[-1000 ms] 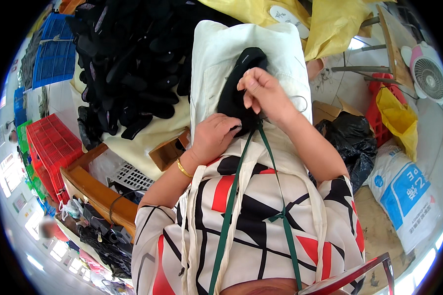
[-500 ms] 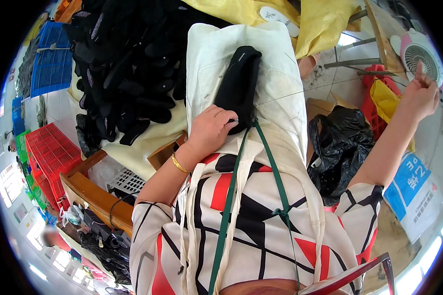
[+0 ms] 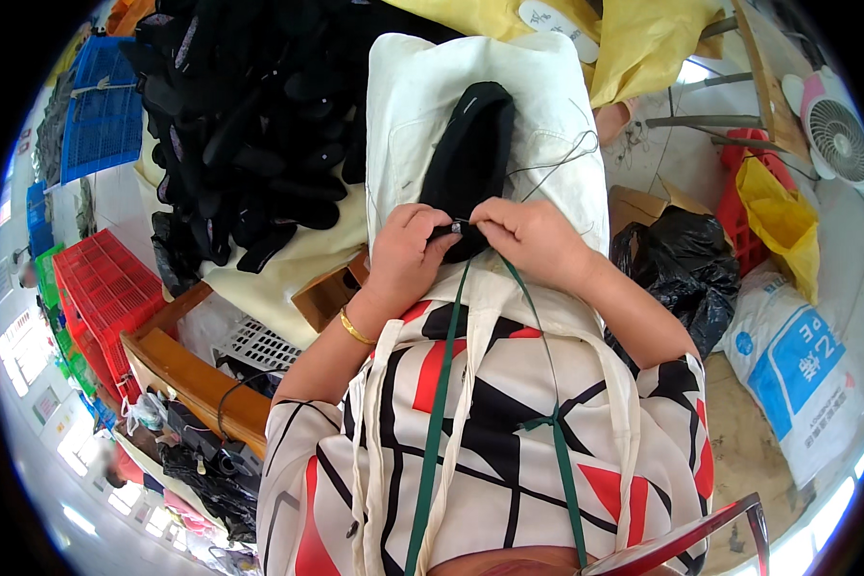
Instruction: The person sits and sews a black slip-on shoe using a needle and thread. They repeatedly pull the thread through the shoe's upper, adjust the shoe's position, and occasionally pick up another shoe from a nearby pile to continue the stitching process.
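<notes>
Nearest you is your own patterned shirt (image 3: 509,451), with cream straps (image 3: 630,422) and green ribbons (image 3: 439,403) running down over it, and a gold bracelet (image 3: 357,327) circles your left wrist. Your left hand (image 3: 406,252) grips the near end of the black shoe (image 3: 466,149), thumb and fingers bent in on its edge. Your right hand (image 3: 533,242) meets it there from the other side, fingers bunched at the same end, though I cannot tell whether they are closed on anything; a small shiny thing shows between your hands, too small to make out. The shoe lies lengthwise away from you on the white cloth (image 3: 557,82) in front of your body, and a thin dark thread (image 3: 552,171) curls over that cloth to the shoe's right. Beyond your left arm you have a wooden drawer (image 3: 197,384) and a red crate (image 3: 106,288); off your right arm sit a black plastic bag (image 3: 686,274) and a white-and-blue sack (image 3: 787,374). Farther out, a heap of black shoes (image 3: 250,125) spreads to the left with a blue crate (image 3: 101,110) beside it, and a white-and-pink fan (image 3: 840,134) stands at far right
</notes>
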### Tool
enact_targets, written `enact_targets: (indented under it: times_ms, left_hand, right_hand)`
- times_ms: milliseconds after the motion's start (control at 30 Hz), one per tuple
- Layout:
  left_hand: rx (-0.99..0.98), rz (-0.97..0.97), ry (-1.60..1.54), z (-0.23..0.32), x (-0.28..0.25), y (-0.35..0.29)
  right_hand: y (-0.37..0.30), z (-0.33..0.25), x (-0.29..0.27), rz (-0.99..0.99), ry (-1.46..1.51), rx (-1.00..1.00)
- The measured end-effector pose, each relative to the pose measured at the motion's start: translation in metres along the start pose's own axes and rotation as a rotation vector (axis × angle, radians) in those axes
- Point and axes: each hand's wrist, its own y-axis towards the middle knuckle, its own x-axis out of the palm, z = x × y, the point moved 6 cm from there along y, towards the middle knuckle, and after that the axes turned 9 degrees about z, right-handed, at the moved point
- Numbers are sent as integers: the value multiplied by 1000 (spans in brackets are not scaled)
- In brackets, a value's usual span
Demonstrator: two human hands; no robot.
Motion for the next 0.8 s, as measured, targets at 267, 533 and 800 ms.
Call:
enact_targets:
  times_ms: [267, 533, 800]
  left_hand:
    - [-26, 75, -7, -2, -2, -2]
    - [53, 73, 22, -2, -2, -1]
    - [73, 58, 41, -2, -2, 0]
  right_hand:
    - [-6, -3, 6, -71, -139, -6]
    - [-5, -2, 8, -78, -145, -9]
    - [-5, 1, 9, -83, -117, 15]
